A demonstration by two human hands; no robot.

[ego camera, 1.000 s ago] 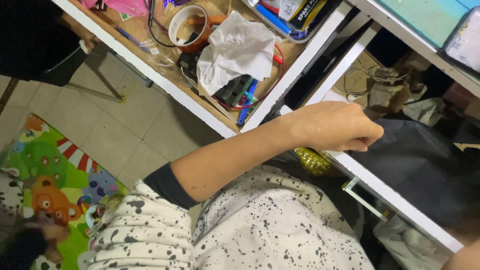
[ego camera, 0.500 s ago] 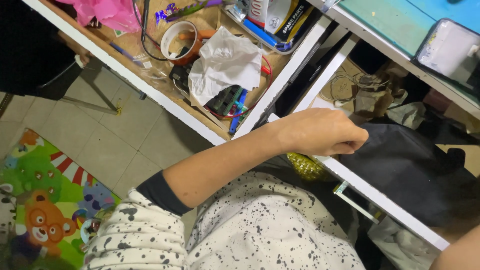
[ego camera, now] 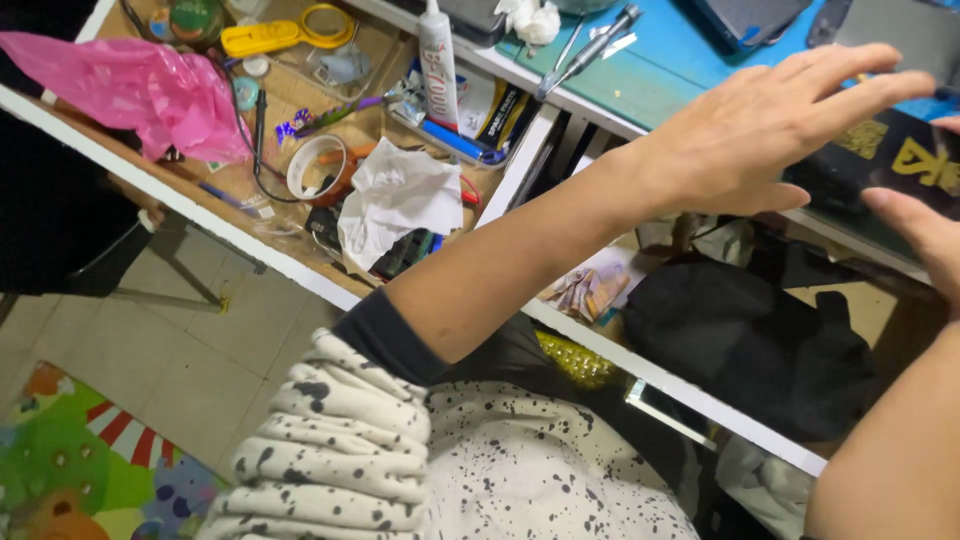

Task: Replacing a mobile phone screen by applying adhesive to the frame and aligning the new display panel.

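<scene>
My left hand (ego camera: 770,130) reaches across the teal desktop (ego camera: 660,70) with its fingers spread flat, holding nothing. The fingertips lie over a flat black box with gold markings (ego camera: 900,160) at the right edge of the view. My right hand (ego camera: 925,235) is mostly cut off there. Its thumb presses the box's near edge and a fingertip shows at its far edge, so it grips the box. Below the hands sits a dark bag (ego camera: 740,340) in an open white-framed compartment.
An open drawer (ego camera: 300,270) holds crumpled white paper (ego camera: 400,200), a tape roll (ego camera: 315,165), a pink plastic bag (ego camera: 140,90), pens and a yellow magnifier (ego camera: 285,30). A glue tube (ego camera: 437,50) and a screwdriver (ego camera: 590,45) lie near the desktop edge. Tiled floor and a coloured mat (ego camera: 80,470) lie below.
My left hand has lifted off the white frame above the dark bag and gone up and right onto the desktop, fingers now spread. My right hand and the black box have come into view.
</scene>
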